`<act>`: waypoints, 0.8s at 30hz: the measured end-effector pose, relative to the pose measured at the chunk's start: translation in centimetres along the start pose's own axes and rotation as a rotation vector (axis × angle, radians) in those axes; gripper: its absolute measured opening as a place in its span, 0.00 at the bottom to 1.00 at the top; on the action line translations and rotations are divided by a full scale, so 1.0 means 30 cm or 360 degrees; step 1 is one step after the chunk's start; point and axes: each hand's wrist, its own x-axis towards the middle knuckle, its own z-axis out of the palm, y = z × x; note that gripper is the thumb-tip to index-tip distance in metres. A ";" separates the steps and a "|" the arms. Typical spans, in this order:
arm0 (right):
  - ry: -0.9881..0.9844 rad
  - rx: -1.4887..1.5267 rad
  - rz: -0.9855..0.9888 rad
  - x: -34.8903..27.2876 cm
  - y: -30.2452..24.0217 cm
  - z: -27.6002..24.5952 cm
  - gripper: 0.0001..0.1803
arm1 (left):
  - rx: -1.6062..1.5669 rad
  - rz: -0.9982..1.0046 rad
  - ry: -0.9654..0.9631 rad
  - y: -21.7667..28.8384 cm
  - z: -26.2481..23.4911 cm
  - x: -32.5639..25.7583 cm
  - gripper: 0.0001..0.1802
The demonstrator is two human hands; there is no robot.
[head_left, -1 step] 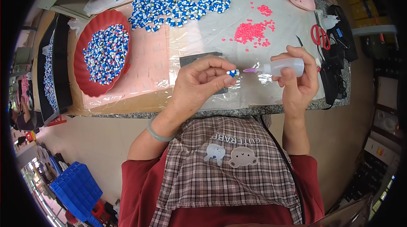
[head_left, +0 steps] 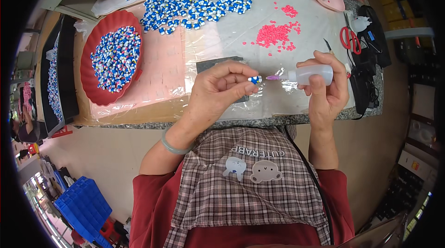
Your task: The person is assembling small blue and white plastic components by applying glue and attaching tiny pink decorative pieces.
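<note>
Between thumb and fingers, my left hand (head_left: 225, 86) pinches a small blue-and-white figurine piece (head_left: 254, 80). My right hand (head_left: 328, 86) is wrapped round a translucent squeeze bottle (head_left: 315, 74), held sideways. Its pinkish-purple nozzle tip (head_left: 272, 77) points left at the piece, with a small gap between them. Beyond my hands lies a loose heap of small pink pieces (head_left: 273, 36). Many more blue-and-white pieces (head_left: 197, 7) are spread at the back of the table. Under my left hand a dark grey pad (head_left: 208, 65) partly shows.
A red scalloped bowl (head_left: 88, 69) full of blue-and-white pieces stands at the left, beside a black tray (head_left: 69, 62). Red-handled scissors (head_left: 351, 40), a pink dish (head_left: 331, 3) and black items lie at the right. The granite edge (head_left: 162, 125) runs in front of me.
Hardly anything differs. The bottle in my right hand has tilted slightly, and its tip has dropped a little; my left hand and the piece stay put.
</note>
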 end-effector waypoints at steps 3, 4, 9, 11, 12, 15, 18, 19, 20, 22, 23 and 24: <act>0.0026 -0.0240 -0.0168 -0.015 -0.006 0.003 0.22 | 0.0014 -0.0038 -0.0011 -0.005 -0.004 0.001 0.13; 0.0038 -0.0378 -0.0259 -0.017 -0.006 0.005 0.22 | 0.0013 -0.0040 -0.0010 -0.005 -0.005 0.001 0.13; 0.0019 -0.0590 -0.0374 -0.020 -0.012 0.012 0.23 | 0.0012 -0.0057 -0.0035 -0.009 -0.006 0.002 0.12; 0.0008 -0.0612 -0.0400 -0.021 -0.012 0.013 0.23 | 0.0014 -0.0059 -0.0031 -0.009 -0.005 0.002 0.12; -0.0002 -0.0609 -0.0410 -0.021 -0.012 0.013 0.23 | 0.0018 -0.0060 -0.0029 -0.009 -0.005 0.002 0.12; -0.0017 -0.0628 -0.0426 -0.020 -0.017 0.016 0.22 | -0.0001 -0.0063 -0.0031 -0.014 -0.008 0.002 0.12; -0.0025 -0.0662 -0.0451 -0.020 -0.014 0.014 0.22 | -0.0016 -0.0053 -0.0039 -0.017 -0.006 0.004 0.12; -0.0031 -0.0672 -0.0469 -0.020 -0.012 0.013 0.22 | -0.0017 -0.0053 -0.0042 -0.017 -0.006 0.005 0.12; -0.0032 -0.0671 -0.0469 -0.019 -0.013 0.014 0.22 | -0.0021 -0.0056 -0.0043 -0.017 -0.006 0.005 0.12; -0.0045 -0.0667 -0.0460 -0.018 -0.016 0.015 0.22 | -0.0025 -0.0059 -0.0045 -0.018 -0.006 0.006 0.12; -0.0046 -0.0667 -0.0460 -0.018 -0.016 0.015 0.22 | -0.0015 -0.0051 -0.0044 -0.019 -0.006 0.005 0.12; -0.0062 -0.0703 -0.0470 -0.019 -0.017 0.013 0.22 | -0.0006 -0.0043 -0.0045 -0.019 -0.006 0.005 0.12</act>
